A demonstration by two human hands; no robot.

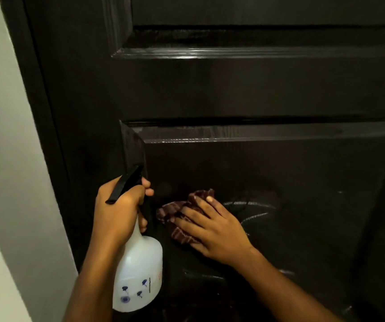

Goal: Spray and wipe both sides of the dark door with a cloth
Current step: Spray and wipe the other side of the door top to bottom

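Left hand (119,210) grips the neck of a spray bottle (138,270), fingers curled round it just under the black trigger head (125,183). Bottle body white, translucent, small blue marks printed low on its side; it hangs upright below the fist, close to the door's surface. Nozzle end points up toward the door.

Right hand (212,231) lies flat, fingers straight and spread, pressing a cloth (180,217) against the dark door (233,89). Cloth is dark red-brown with pale stripes, bunched, showing past the fingertips on the left and above. Both hands sit near each other, not touching, on the lower raised panel (280,182).

Door: very dark brown, glossy, with moulded panels; a horizontal rail separates the upper panel from the lower. Wet streaks (254,205) curve across the lower panel to the right of the cloth, with more below the right wrist. Dark door frame (38,112) runs down the left side; pale wall (0,135) beside it.
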